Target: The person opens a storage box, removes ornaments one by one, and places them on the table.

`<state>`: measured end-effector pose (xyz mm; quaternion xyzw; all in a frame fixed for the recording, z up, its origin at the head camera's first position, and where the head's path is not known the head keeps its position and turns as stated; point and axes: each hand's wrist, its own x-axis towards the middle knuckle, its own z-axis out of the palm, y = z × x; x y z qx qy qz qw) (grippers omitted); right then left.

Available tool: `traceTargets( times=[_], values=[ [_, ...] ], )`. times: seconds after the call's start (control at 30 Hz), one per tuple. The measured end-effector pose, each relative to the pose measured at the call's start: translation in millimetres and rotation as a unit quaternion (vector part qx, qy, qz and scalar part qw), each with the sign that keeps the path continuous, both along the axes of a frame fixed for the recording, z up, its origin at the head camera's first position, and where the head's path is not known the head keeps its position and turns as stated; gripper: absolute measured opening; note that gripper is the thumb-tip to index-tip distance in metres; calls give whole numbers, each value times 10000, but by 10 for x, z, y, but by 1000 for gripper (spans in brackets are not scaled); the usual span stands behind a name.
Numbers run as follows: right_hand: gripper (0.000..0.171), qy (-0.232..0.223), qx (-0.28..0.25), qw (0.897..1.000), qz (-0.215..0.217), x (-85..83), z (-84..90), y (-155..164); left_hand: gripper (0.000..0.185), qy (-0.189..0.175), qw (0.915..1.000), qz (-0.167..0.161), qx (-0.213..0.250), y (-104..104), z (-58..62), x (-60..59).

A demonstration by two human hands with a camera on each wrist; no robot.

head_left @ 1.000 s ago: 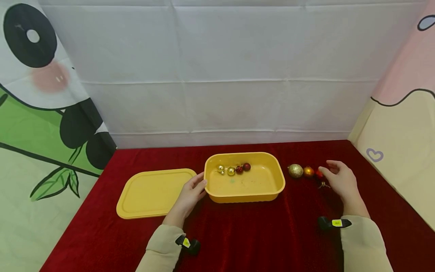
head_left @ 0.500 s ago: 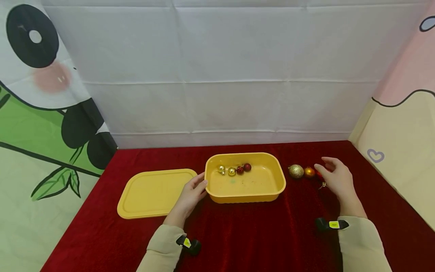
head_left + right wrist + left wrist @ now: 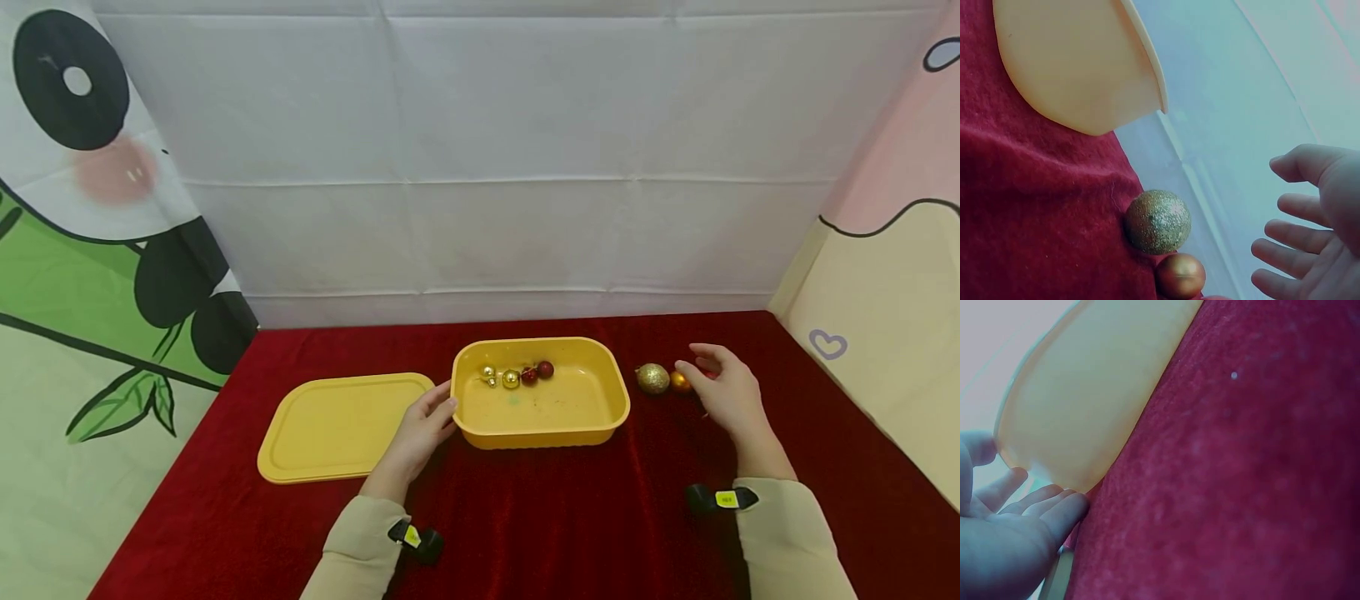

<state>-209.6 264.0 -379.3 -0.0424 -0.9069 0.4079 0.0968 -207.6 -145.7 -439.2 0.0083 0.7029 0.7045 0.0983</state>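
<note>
Red velvet cloth (image 3: 570, 517) covers the table before white sheeting (image 3: 480, 150).

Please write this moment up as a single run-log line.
left hand: rests on yellow tub | right hand: open, above orange ball | gold ball: on red cloth | lid: off

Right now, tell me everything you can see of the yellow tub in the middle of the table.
The yellow tub is a rectangular, round-cornered container, plastic by its look, standing upright and open on the red cloth. Its flared rim overhangs the smooth walls. Several small gold and red baubles lie along the far inner wall. The left hand rests against its left end. Its matching lid lies flat beside it on the left.
</note>
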Motion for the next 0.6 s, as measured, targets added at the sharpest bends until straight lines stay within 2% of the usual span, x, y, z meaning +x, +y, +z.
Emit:
traceTargets(
  times=[0.17,0.33,0.6],
  values=[
    [56,155,148,9997,68,-15,7,-65,50,23,10000,1,29,-9,-2,0],
    [57,190,47,9995,244,-39,-2,-125,49,37,10000,49,63,-26,1,-1],
    [59,3,89,9994,322,-18,-35,-180,49,126,9999,-13,77,-3,-30,-9]
  ],
)
